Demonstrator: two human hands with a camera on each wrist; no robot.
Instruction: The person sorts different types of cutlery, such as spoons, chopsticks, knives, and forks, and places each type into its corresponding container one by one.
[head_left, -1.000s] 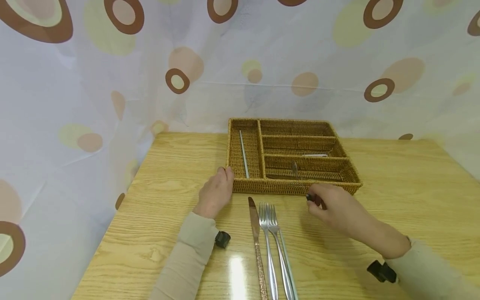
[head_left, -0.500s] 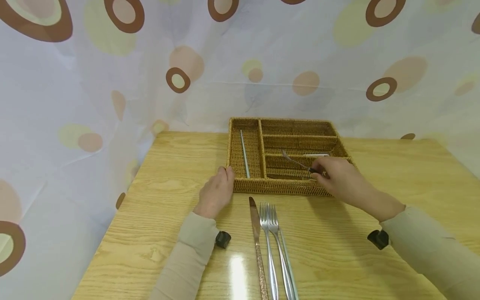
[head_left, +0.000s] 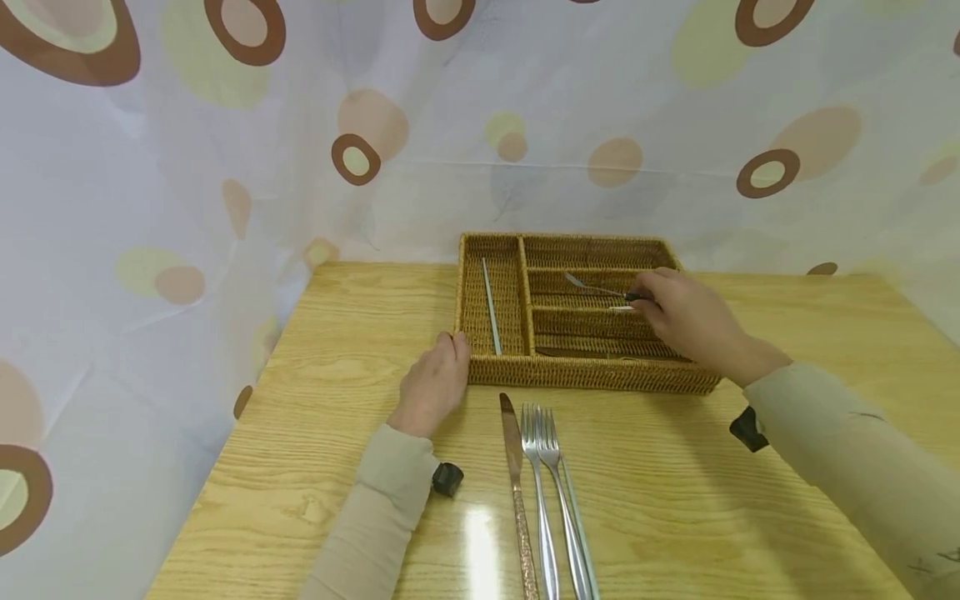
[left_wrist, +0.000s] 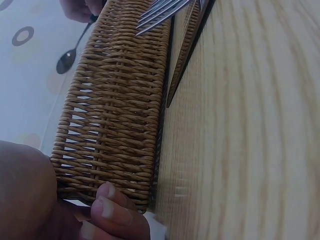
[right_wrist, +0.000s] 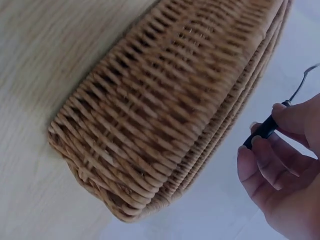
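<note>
My right hand (head_left: 693, 325) pinches a spoon (head_left: 575, 280) by its black handle (right_wrist: 267, 126), over the middle right-hand compartment of a wicker cutlery tray (head_left: 592, 375). The spoon's bowl (left_wrist: 65, 62) points left and shows beyond the tray wall in the left wrist view. At the tray's front left corner, my left hand (head_left: 435, 383) grips the wicker, its thumb and fingertips (left_wrist: 114, 211) on either side of that corner. A thin pale stick (head_left: 491, 308) lies in the long left compartment. Partly hidden by my right hand, a white piece (head_left: 621, 308) sits in the middle one.
In the front compartment lies a dark knife (head_left: 570, 353). On the wooden table (head_left: 322, 367) before the tray are a knife with a patterned handle (head_left: 512, 433), two forks (head_left: 551, 454) and another pale stick (head_left: 577, 521). A patterned cloth (head_left: 450, 200) hangs behind.
My right hand has lifted the spoon from the tray's front edge and carried it back, from the front compartment to above the middle one. My left hand has stayed at the corner.
</note>
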